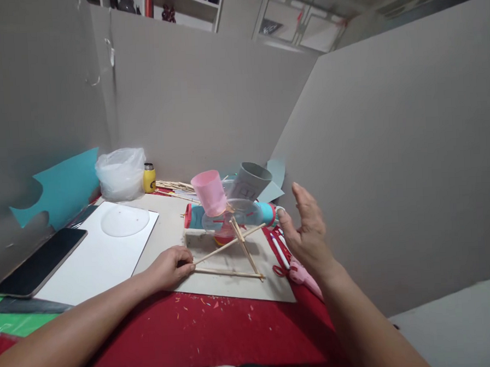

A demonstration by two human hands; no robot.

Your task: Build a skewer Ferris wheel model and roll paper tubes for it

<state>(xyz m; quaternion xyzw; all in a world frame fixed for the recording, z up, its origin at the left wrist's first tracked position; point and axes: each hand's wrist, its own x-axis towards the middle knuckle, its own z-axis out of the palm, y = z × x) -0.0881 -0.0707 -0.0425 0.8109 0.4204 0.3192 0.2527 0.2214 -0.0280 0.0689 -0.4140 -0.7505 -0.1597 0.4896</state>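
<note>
A small wheel model stands on a grey card sheet (234, 285): a pink cup (209, 192), a grey cup (251, 181) and a clear disc (234, 214) ride on a blue tube (195, 216), propped by thin wooden sticks (229, 272). My left hand (171, 267) is closed, pinching the near ends of the sticks against the sheet. To the right of the model my right hand (307, 232) hovers with its fingers spread, holding nothing, close to the tube's right end.
A white board (81, 269) with a clear round disc (124, 220) lies left, a phone (39, 262) beside it. A plastic bag (120, 172), a yellow bottle (149, 178) and spare sticks (175, 185) sit behind. Red scissors (280, 269) and white pens (279, 250) lie right. Grey partitions enclose the red mat (207, 333).
</note>
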